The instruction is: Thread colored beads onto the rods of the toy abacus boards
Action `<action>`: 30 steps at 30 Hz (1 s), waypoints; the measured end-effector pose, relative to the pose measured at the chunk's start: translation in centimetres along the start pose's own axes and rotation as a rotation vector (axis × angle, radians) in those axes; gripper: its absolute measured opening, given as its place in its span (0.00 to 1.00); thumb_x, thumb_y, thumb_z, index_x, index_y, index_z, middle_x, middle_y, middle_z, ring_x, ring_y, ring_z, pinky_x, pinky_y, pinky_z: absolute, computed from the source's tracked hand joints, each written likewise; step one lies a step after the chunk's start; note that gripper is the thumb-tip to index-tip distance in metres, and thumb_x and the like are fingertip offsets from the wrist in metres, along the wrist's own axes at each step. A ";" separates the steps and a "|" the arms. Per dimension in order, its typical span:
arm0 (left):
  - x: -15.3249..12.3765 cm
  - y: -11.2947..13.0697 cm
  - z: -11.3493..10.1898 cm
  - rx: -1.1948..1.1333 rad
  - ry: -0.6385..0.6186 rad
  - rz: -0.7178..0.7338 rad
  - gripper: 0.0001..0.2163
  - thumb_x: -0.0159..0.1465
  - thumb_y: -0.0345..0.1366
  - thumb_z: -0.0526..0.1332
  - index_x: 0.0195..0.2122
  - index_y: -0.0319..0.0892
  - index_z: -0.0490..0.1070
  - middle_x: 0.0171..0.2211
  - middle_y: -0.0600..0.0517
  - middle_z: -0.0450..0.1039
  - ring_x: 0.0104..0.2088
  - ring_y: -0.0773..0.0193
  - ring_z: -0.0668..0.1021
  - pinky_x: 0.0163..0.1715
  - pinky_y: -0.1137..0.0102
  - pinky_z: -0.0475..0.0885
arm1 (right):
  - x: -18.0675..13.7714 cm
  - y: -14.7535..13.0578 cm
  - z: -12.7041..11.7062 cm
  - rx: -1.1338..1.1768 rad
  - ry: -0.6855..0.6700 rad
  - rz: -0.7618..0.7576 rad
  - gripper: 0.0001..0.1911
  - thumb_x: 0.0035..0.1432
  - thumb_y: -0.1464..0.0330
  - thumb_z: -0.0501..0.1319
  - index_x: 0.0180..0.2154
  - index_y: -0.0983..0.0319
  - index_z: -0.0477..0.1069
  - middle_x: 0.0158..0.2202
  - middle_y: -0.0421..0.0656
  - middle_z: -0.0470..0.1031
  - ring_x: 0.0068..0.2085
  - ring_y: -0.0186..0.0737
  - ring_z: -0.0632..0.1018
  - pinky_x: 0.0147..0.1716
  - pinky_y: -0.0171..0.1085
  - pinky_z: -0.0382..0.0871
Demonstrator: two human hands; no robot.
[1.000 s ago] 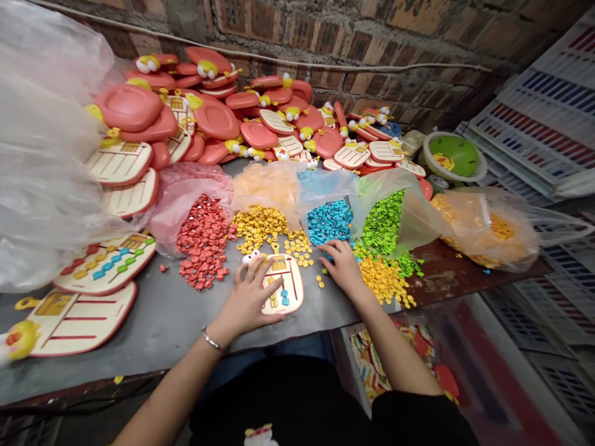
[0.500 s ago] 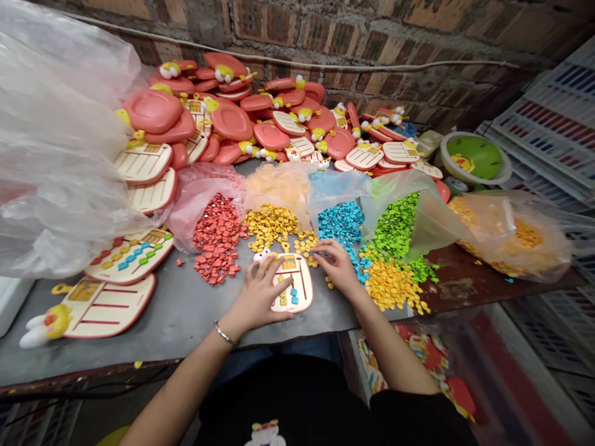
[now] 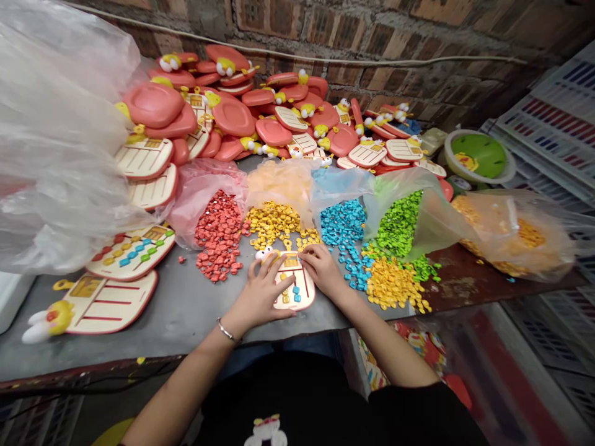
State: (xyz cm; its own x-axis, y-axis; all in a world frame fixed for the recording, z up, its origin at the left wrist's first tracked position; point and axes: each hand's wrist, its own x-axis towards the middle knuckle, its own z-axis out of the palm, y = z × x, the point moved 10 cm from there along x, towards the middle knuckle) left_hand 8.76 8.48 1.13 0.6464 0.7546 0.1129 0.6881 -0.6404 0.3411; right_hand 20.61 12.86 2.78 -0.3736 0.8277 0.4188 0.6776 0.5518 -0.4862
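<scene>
A cream toy board (image 3: 304, 296) with a red rim and a white-eyed yellow head lies in front of me. Yellow and blue pieces sit in some of its slots. My left hand (image 3: 263, 294) holds its left side, fingers spread across the face and thumb along the near edge. At the upper right slot, my right hand (image 3: 323, 272) pinches with thumb and fingertips; whatever is between them is hidden. Just beyond the board are loose yellow pieces (image 3: 274, 223). Blue pieces (image 3: 344, 223) lie to the right of them, red pieces (image 3: 218, 235) to the left.
Green pieces (image 3: 400, 223) and a second yellow heap (image 3: 395, 282) lie at the right. Two boards (image 3: 111, 303) overlap at the left, the upper one filled with coloured pieces. Stacked red-backed boards (image 3: 232, 118) line the brick wall. A large plastic bag (image 3: 60, 142) bulges at left.
My right hand has moved left, from the loose yellow pieces beside the board onto the board's upper right slot. My left hand stays on the board.
</scene>
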 end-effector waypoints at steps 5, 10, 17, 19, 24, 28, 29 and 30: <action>0.0 0.0 0.2 0.038 0.002 -0.007 0.38 0.54 0.62 0.62 0.61 0.45 0.63 0.68 0.41 0.49 0.67 0.42 0.50 0.60 0.48 0.44 | -1.5 -0.5 0.0 0.147 -0.030 0.043 0.11 0.64 0.71 0.57 0.41 0.58 0.78 0.35 0.46 0.74 0.39 0.44 0.73 0.39 0.43 0.71; 0.1 -0.2 0.2 0.033 0.010 -0.018 0.43 0.53 0.62 0.63 0.64 0.41 0.57 0.67 0.41 0.51 0.67 0.43 0.51 0.61 0.49 0.43 | -1.0 -0.8 0.9 0.313 -0.063 0.091 0.11 0.63 0.71 0.58 0.44 0.57 0.76 0.38 0.45 0.78 0.40 0.43 0.77 0.42 0.44 0.71; 0.1 -0.2 0.0 0.016 -0.001 -0.016 0.37 0.54 0.62 0.63 0.59 0.45 0.65 0.68 0.42 0.51 0.66 0.41 0.51 0.60 0.48 0.44 | -1.4 2.2 -1.1 0.375 -0.131 0.183 0.13 0.61 0.67 0.61 0.48 0.57 0.75 0.40 0.44 0.79 0.41 0.43 0.77 0.43 0.43 0.71; 0.0 -0.1 0.0 0.019 -0.012 -0.008 0.34 0.55 0.62 0.62 0.58 0.48 0.67 0.68 0.42 0.49 0.67 0.41 0.50 0.59 0.47 0.44 | -1.4 4.6 -3.5 0.140 0.015 0.233 0.11 0.60 0.69 0.61 0.45 0.58 0.76 0.43 0.47 0.77 0.45 0.47 0.75 0.46 0.47 0.70; -0.1 0.0 0.1 0.015 -0.006 0.010 0.31 0.55 0.60 0.63 0.57 0.51 0.68 0.68 0.41 0.48 0.67 0.38 0.50 0.59 0.45 0.45 | -0.7 6.3 -3.9 -0.058 0.005 0.212 0.09 0.60 0.74 0.57 0.34 0.60 0.76 0.37 0.47 0.73 0.40 0.46 0.74 0.41 0.45 0.70; -0.1 0.0 0.0 0.015 -0.012 0.012 0.30 0.55 0.59 0.64 0.56 0.52 0.69 0.68 0.42 0.47 0.67 0.38 0.49 0.59 0.45 0.45 | -0.2 4.1 -3.8 0.116 0.062 0.188 0.09 0.61 0.73 0.56 0.35 0.59 0.75 0.36 0.45 0.73 0.39 0.43 0.75 0.40 0.41 0.71; -0.1 0.0 0.0 0.015 -0.013 0.011 0.30 0.55 0.59 0.64 0.56 0.52 0.69 0.69 0.42 0.47 0.67 0.38 0.49 0.59 0.45 0.45 | 0.0 3.6 -3.6 0.167 0.065 0.192 0.08 0.61 0.73 0.57 0.35 0.59 0.75 0.35 0.44 0.74 0.39 0.43 0.75 0.39 0.41 0.71; 0.0 0.1 -0.1 0.014 -0.013 0.010 0.30 0.56 0.59 0.64 0.56 0.51 0.69 0.69 0.42 0.47 0.67 0.38 0.49 0.59 0.45 0.45 | 0.2 3.1 -3.2 0.223 0.060 0.198 0.07 0.61 0.72 0.58 0.34 0.58 0.75 0.35 0.44 0.74 0.39 0.42 0.76 0.39 0.40 0.71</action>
State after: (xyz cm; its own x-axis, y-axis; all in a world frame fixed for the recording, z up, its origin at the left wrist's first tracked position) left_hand 8.75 8.41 1.20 0.6575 0.7463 0.1040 0.6859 -0.6499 0.3274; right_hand 24.69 14.37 3.82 -0.2053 0.9175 0.3407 0.5754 0.3947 -0.7163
